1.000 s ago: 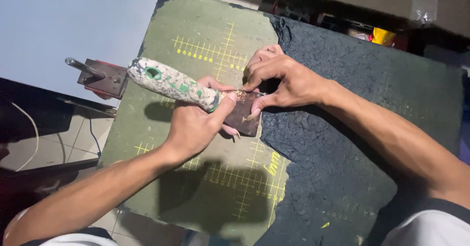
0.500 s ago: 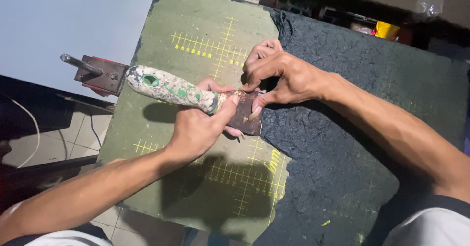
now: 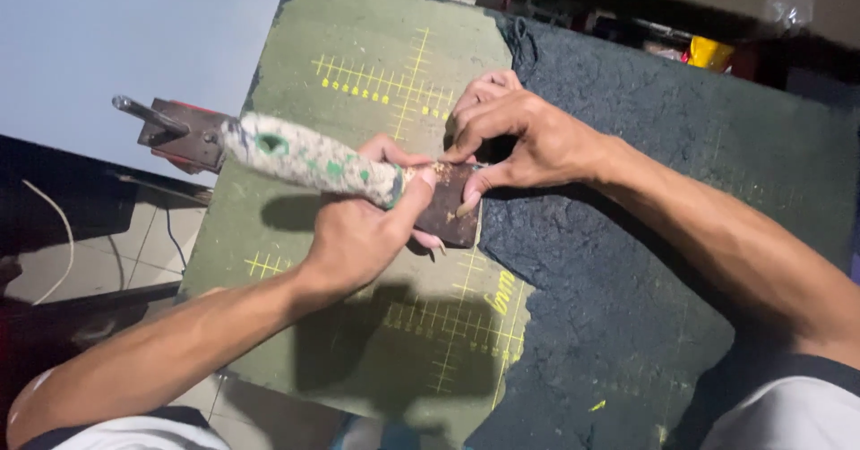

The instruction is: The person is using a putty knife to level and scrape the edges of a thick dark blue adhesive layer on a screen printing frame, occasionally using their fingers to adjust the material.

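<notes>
My left hand [image 3: 363, 235] is closed around a tool with a thick handle [image 3: 309, 156] spotted white and green; its working end lies against a small dark brown piece [image 3: 452, 213]. My right hand [image 3: 520, 141] pinches that piece by its upper edge with thumb and fingertips. The piece rests on a worn green cutting mat [image 3: 376, 47] with yellow grid marks, near the ragged edge of a dark rough sheet [image 3: 645, 262]. The tool's tip is hidden under my thumb.
A rusty metal clamp with a rod [image 3: 175, 132] is fixed to the mat's left edge. A yellow object [image 3: 709, 53] lies beyond the far right of the dark sheet. Tiled floor and a thin cable [image 3: 63, 226] show at lower left.
Both hands stay on the piece and the tool. The tool handle has shifted slightly along the mat; the view has moved a little.
</notes>
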